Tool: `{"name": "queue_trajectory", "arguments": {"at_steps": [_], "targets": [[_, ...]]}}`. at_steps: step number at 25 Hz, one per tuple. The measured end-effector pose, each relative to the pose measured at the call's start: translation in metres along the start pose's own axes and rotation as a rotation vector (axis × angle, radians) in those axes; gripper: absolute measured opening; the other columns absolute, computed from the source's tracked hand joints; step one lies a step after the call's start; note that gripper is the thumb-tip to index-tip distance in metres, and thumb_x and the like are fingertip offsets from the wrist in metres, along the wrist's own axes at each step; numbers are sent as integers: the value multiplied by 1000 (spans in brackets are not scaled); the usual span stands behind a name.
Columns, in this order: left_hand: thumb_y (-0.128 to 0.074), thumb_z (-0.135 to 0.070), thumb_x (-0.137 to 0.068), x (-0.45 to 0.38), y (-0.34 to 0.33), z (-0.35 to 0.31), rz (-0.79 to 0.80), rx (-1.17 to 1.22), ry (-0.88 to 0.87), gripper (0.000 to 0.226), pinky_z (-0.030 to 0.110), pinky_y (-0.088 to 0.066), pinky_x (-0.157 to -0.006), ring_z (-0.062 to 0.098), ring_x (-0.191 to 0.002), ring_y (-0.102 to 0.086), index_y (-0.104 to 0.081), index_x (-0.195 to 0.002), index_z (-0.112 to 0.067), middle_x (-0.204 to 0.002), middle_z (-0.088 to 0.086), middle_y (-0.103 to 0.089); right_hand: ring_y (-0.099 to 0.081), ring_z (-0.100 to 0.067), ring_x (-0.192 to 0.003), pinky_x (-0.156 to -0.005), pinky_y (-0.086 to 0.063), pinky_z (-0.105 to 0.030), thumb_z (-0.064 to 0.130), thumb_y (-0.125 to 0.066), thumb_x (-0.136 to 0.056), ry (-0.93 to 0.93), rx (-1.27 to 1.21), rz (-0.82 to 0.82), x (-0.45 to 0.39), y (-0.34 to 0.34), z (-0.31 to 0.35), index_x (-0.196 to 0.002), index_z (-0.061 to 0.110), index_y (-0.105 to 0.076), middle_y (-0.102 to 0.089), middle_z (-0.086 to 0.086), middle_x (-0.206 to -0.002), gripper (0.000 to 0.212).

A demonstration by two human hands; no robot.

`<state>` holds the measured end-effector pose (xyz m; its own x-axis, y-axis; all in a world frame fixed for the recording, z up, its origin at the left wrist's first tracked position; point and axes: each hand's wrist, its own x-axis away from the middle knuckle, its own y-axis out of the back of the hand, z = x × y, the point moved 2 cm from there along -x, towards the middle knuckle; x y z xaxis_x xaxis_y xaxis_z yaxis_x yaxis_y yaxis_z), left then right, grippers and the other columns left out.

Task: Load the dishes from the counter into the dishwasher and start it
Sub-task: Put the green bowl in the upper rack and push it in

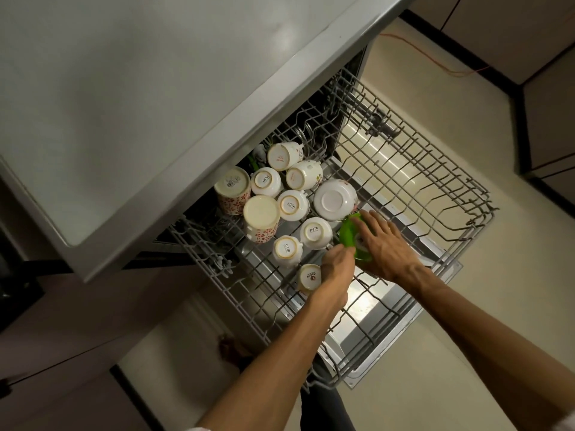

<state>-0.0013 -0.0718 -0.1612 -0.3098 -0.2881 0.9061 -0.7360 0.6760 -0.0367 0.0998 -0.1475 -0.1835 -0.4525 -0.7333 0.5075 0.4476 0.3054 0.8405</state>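
Both our forearms come up from the near edge toward the pulled-out upper rack [420, 169] of the dishwasher. Our left hand [337, 269] sits at the near side of the green bowl [350, 233]; fingers are tucked under/behind it, so we can't tell how wide they are or whether they actually grip. Our right hand [384, 244] lies over the bowl w/ fingers spread fairly wide, cupping its back, thumb side toward the white bowl [334, 199].

Green bowl is mid-rack, just right of the upturned cups [291, 205], touching or nearly touching the white bowl on its far side. It's tilted on edge: rim faces left toward the cups, base toward our right palm. Being round it has no real long axis; its flat plane runs approx. near-far along the tines.

To do this step well, we reckon: settle the rim btwn two tine rows, mouth angled down so water drains, and don't let it lean hard on the white bowl or knock the nearest "SISTA" cup [314, 233]. Ease off w/ the right hand only once it stands by itself. Right half of the rack holds no dishes that we can see.
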Motion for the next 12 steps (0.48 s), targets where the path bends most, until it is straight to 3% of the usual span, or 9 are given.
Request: {"name": "queue_trajectory", "arguments": {"at_steps": [2, 5, 7, 9, 12], "targets": [[-51, -18, -96, 23, 11, -2, -26, -76, -73, 18, 33, -50, -94, 16, -90, -59, -65, -103, -10, -106, 13, -68, -9, -31, -149, -119, -18, -56, 51, -73, -79, -42, -79, -25, 11, 8, 7, -155, 18, -11, -12, -11, -162, 104], [-51, -24, -99, 67, 34, -10, -25, -181, -211, 28, 25, -47, -88, 13, -105, -60, -59, -124, -15, -109, -6, -65, -37, -33, -138, -111, -34, -54, 43, -71, -84, -106, -331, -185, 44, 35, 31, -147, 11, -33, -36, -15, -152, 80], [-51, -28, -100, 97, 53, -15, -23, -239, -318, 31, 20, -46, -85, 11, -112, -57, -55, -130, -23, -116, -10, -59, -52, -30, -124, -103, -43, -41, 35, -70, -86, -94, -463, -314, 74, 56, 54, -138, 9, -46, -51, -13, -140, 63], [-53, -30, -99, 126, 71, -19, -29, -263, -422, 32, 16, -45, -85, 7, -114, -56, -54, -131, -28, -121, -11, -57, -55, -22, -119, -97, -40, -26, 33, -69, -89, -73, -543, -393, 106, 76, 77, -134, 12, -51, -58, -6, -133, 53], [-55, -32, -97, 161, 96, -20, -51, -276, -508, 41, 11, -43, -86, 5, -121, -53, -51, -138, -26, -134, -7, -56, -55, -16, -119, -95, -38, -22, 36, -67, -90, -37, -604, -435, 144, 96, 110, -132, 16, -54, -61, -1, -130, 48]]}}
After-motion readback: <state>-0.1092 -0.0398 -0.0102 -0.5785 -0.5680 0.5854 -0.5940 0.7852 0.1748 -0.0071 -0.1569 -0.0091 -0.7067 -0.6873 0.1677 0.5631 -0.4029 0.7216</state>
